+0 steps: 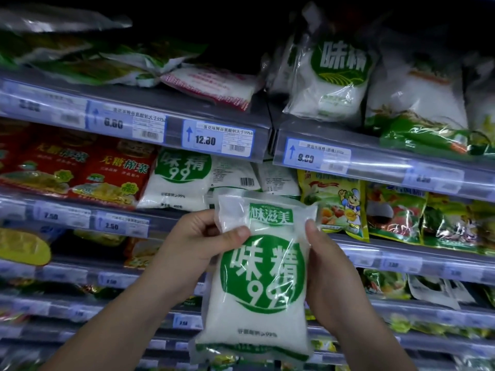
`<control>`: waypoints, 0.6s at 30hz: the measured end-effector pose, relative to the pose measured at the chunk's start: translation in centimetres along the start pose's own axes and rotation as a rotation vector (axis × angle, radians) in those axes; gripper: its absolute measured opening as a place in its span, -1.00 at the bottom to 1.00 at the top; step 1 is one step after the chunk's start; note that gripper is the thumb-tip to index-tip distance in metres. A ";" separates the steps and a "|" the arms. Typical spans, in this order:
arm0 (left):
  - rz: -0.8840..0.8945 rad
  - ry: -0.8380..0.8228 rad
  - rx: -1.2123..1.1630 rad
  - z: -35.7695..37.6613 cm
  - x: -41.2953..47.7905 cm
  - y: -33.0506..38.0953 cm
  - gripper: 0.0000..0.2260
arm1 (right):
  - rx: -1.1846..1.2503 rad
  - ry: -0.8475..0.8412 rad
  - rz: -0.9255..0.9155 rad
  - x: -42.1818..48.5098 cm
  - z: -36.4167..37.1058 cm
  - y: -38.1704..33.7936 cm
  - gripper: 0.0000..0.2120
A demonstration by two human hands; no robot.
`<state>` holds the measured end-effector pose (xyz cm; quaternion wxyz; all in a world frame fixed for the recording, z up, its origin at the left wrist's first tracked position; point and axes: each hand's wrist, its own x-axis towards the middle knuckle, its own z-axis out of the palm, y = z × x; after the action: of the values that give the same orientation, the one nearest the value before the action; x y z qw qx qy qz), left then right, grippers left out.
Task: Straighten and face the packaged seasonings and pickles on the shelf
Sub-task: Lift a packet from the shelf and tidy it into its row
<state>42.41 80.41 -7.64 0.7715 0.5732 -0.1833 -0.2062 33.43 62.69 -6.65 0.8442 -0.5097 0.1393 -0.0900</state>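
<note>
I hold a clear bag of white seasoning with a green round label [261, 277] upright in front of the shelves, its printed face toward me. My left hand [198, 242] grips its upper left corner, thumb across the front. My right hand [325, 266] grips its right edge, thumb pointing up. Behind the bag, on the second shelf, a matching green-label bag [176, 180] stands facing out, and beside it two white bags [235, 175] show their barcode backs.
Red pickle packets [107, 170] fill the second shelf at left, yellow and green seasoning packets [340, 204] at right. The top shelf holds slumped green packs [93, 65], a flat pink-print bag [214, 87] and upright white bags [332, 76]. Price rails [203, 137] front each shelf.
</note>
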 end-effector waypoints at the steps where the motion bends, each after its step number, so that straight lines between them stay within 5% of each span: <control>1: 0.008 0.005 0.041 0.2 -0.1 0.2 -0.80 | -0.008 0.013 -0.030 -0.1 0.1 0.0 -0.69; 6: 0.156 0.143 0.136 0.6 0.3 0.7 -0.81 | -0.030 0.055 -0.048 -0.1 -0.4 0.2 -0.78; 12: -0.147 0.105 -0.238 1.2 0.6 0.7 -0.81 | 0.024 -0.013 0.071 -0.1 -1.8 0.2 -0.57; 18: -0.181 0.101 -0.294 1.1 1.1 0.0 -0.71 | -0.005 -0.100 0.130 0.1 -3.2 0.5 -0.44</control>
<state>42.76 79.00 -7.33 0.8336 0.4779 -0.0598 -0.2706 32.54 60.23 -8.50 0.8530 -0.5053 0.1302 -0.0092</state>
